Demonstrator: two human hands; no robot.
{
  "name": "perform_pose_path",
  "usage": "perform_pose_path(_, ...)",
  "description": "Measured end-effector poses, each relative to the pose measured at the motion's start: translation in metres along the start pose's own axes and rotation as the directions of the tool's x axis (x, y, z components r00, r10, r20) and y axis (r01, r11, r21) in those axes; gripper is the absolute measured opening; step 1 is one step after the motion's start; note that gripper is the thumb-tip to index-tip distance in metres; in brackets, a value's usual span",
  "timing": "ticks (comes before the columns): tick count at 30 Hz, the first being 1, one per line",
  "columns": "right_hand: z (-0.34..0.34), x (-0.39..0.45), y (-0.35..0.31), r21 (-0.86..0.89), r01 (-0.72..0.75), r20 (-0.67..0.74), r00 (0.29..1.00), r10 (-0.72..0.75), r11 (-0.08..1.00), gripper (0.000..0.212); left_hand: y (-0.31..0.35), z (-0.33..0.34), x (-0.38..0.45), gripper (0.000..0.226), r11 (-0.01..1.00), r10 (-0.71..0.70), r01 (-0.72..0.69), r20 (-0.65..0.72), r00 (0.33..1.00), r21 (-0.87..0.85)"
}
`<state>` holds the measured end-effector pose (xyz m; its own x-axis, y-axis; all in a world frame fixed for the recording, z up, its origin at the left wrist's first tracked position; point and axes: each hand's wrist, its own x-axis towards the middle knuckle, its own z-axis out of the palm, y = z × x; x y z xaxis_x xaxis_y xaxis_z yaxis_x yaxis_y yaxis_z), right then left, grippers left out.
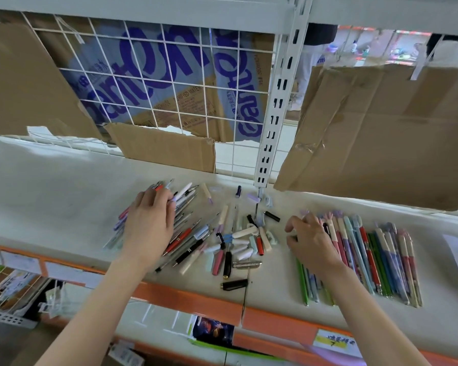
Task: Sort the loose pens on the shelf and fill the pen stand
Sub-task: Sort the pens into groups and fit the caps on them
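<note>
Your left hand (148, 225) lies flat on the left pen pile (185, 233); right hand (311, 241), loosely curled and holding nothing, is at the sorted row (376, 260), whose pens point away from you.

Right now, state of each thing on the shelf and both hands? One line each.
left hand: flat on the left pen pile, fingers spread, gripping nothing.
right hand: fingers curled loosely on the right pen row's edge.
left pen pile: jumbled, overlapping.
right pen row: aligned side by side.
loose caps: off their pens, scattered mid-shelf.
black cap: lying alone near the front edge.
</note>
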<state>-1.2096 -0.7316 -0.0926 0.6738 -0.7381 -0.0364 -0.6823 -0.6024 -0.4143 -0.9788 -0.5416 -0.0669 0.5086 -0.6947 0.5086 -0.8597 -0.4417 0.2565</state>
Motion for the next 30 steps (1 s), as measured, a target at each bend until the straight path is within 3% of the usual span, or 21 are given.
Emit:
perform_pose_path(4, 0.004, 0.0, -0.004, -0.078, 0.023, 0.024, 0.999, -0.021, 0.997, 0.018, 0.021, -0.004, 0.001, 0.01, 0.98, -0.022, 0.028, 0.034, 0.999, -0.195)
perform_pose_path(8, 0.009, -0.002, -0.01, -0.054, 0.063, 0.017, 0.998, -0.062, 0.997, 0.016, 0.027, 0.011, -0.009, 0.01, 0.93, -0.112, 0.175, 0.203, 0.973, -0.323)
perform_pose_path(11, 0.004, 0.0, -0.014, 0.091, 0.061, -0.044, 0.997, -0.057, 0.994, 0.009, 0.027, 0.019, -0.018, 0.015, 0.902, -0.167, 0.283, 0.343, 0.925, -0.325)
perform_pose_path(14, 0.001, 0.005, -0.024, 0.16, 0.076, -0.063, 0.996, -0.067, 0.984, 0.008, 0.024, 0.02, -0.025, 0.025, 0.894, -0.2, 0.331, 0.392, 0.898, -0.303)
perform_pose_path(21, 0.02, 0.022, -0.054, 0.096, 0.317, -0.155, 0.941, -0.3, 0.944, 0.012, 0.027, 0.02, -0.034, 0.012, 0.858, -0.209, 0.383, 0.448, 0.869, -0.342)
perform_pose_path(27, 0.043, 0.05, -0.091, -0.087, 0.381, 0.062, 0.924, -0.377, 0.921, 0.039, 0.031, 0.019, -0.036, 0.021, 0.838, -0.223, 0.413, 0.467, 0.856, -0.357)
perform_pose_path(30, 0.045, 0.06, -0.096, -0.176, 0.388, 0.13, 0.92, -0.369, 0.905, 0.036, 0.029, 0.017, -0.037, 0.018, 0.799, -0.266, 0.469, 0.478, 0.837, -0.376)
